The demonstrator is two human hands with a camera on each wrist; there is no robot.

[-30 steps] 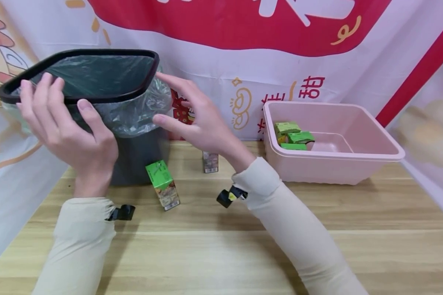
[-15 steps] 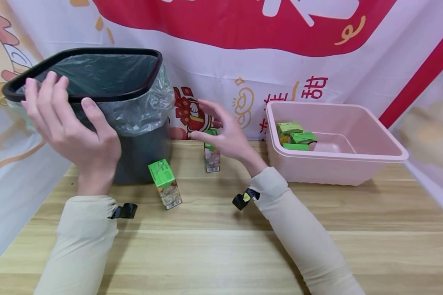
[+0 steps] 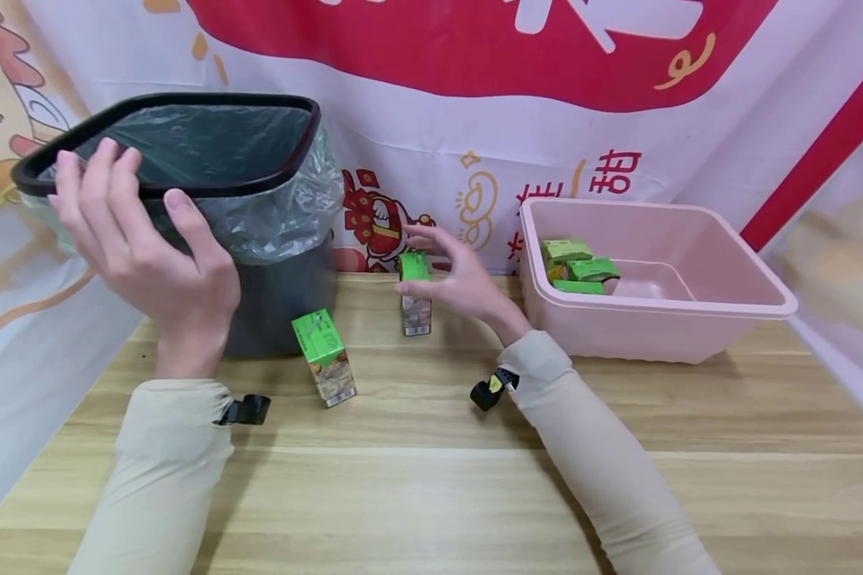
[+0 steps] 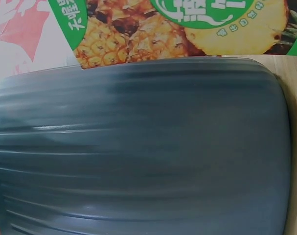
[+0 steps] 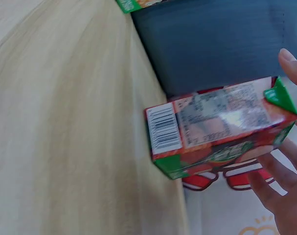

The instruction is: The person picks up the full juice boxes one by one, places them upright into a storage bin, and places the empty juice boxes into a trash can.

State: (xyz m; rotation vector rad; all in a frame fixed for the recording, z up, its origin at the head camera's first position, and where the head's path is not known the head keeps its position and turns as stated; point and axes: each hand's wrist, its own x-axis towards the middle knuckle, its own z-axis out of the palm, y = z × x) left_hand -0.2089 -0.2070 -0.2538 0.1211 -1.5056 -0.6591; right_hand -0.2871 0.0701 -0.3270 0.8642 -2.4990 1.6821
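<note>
My left hand (image 3: 154, 255) lies against the front of a dark grey trash bin (image 3: 280, 299), its fingertips over the black rim and its fingers extended. In the head view my right hand (image 3: 467, 279) is around the upper part of a green-topped juice carton (image 3: 416, 311), fingers and thumb spread to either side. The right wrist view shows this red and green carton (image 5: 221, 122) upright at the table's back edge, with a gap to the thumb. A second juice carton (image 3: 325, 359), with pineapples on its front (image 4: 138, 34), stands before the bin.
A clear plastic bag (image 3: 273, 228) lines the bin and hangs over its rim. On the right, a pink tub (image 3: 647, 327) contains several green-topped cartons (image 3: 582, 270). Behind the wooden table (image 3: 374, 495) hangs a printed cloth (image 3: 431, 128).
My right hand has left the side of the bin and moved right and down to the farther juice carton. My left hand has stayed at the bin's rim.
</note>
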